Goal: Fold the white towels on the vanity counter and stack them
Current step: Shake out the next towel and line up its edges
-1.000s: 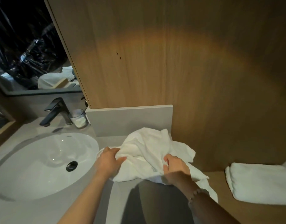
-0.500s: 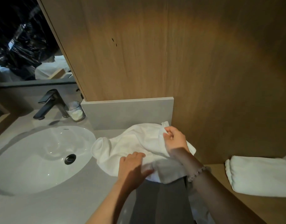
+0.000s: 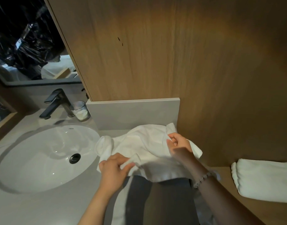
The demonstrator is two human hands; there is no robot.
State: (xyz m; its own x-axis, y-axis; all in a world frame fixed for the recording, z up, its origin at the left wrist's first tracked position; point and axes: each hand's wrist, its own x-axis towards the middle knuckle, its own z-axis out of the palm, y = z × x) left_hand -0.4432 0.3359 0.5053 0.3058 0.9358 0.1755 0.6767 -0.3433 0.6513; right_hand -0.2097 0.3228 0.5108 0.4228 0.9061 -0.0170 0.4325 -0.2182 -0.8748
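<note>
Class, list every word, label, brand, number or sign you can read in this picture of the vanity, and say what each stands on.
None can be read.
The small dark mark on the back rim of the sink: perhaps a brand stamp, too small to read.
The unfolded towel, folded towel, tap and glass: no lettering shows.
</note>
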